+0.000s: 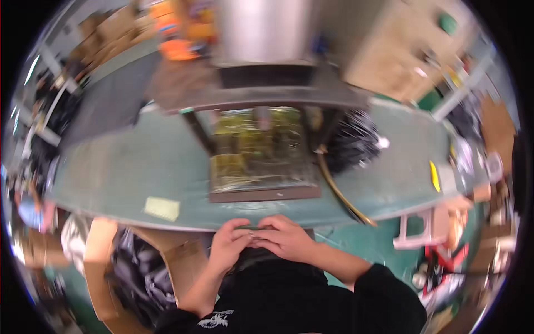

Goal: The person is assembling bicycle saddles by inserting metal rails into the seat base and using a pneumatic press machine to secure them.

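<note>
My left hand (228, 245) and my right hand (285, 239) meet at the table's near edge, in front of my body. The fingers of both are bent and pinched together around a small, thin, dark piece. Blur and the fingers hide most of it, so its kind cannot be told. Just beyond them stands a press-like machine (264, 55) with a metal column and a brown upper plate. Its lower bed (267, 193) carries a block wrapped in clear, yellowish film (258, 150). Both hands are apart from the machine.
The green table (128, 172) holds a pale yellow slip (162, 208), a black plastic bag (351, 142), a tan hose (334, 183) and a yellow tool (434, 176). An open carton (100, 250) with black items stands lower left. A pale stool (425, 227) is at right.
</note>
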### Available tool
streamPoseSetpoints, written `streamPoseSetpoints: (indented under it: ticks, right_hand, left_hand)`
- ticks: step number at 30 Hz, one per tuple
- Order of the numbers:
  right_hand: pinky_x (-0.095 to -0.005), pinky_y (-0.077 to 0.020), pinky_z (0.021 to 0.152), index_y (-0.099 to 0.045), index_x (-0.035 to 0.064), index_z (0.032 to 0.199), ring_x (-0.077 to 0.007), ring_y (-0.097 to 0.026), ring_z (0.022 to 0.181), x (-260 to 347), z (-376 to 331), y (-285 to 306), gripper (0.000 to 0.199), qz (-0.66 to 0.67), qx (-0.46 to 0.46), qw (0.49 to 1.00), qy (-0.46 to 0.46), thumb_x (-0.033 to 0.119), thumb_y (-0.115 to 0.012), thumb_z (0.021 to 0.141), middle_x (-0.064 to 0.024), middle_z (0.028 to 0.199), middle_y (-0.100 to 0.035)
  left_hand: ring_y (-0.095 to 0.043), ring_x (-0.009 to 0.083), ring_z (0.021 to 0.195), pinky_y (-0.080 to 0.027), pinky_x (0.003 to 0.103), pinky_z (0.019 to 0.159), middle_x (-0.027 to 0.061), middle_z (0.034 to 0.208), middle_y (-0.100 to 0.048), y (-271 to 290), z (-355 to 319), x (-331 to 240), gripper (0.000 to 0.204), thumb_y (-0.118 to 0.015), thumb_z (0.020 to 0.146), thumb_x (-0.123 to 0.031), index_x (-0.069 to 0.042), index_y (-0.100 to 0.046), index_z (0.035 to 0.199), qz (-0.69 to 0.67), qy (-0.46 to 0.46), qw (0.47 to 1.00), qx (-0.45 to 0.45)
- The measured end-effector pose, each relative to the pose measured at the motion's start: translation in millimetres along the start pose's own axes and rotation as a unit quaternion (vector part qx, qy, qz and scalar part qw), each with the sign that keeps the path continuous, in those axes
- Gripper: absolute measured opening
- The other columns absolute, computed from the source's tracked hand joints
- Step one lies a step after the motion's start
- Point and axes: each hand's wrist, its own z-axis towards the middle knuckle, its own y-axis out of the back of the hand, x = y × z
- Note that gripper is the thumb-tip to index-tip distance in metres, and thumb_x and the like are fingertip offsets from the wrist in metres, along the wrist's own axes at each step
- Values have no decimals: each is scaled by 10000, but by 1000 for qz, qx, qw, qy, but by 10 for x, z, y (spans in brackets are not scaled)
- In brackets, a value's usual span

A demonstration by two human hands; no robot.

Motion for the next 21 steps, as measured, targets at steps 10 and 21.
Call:
streamPoseSetpoints:
  ticks: [10, 21]
  right_hand:
    - [-417, -588, 826, -706, 26, 1056, -303, -700, 952, -74, -681, 597, 283, -185, -136, 965, 129, 90, -766, 787, -99, 1072, -696]
    - [-501, -546, 700, -620, 38, 922, -428, -661, 815, -486, -2777, 1109, 221, -318, -110, 866, -369, 229, -719, 970, -198, 903, -649]
  left_hand:
    - [-718, 264, 1137, -564, 411, 1040, 201, 1227, -725, -932, 366, 72, 385, -506, 1089, -12, 14, -429, 1465, -147, 62, 983, 96]
    - [-737, 183, 1112, -564, 305, 961, 160, 1272, -747, -1207, 321, 128, 376, -633, 1057, -53, 17, -563, 1420, 214, -27, 919, 331]
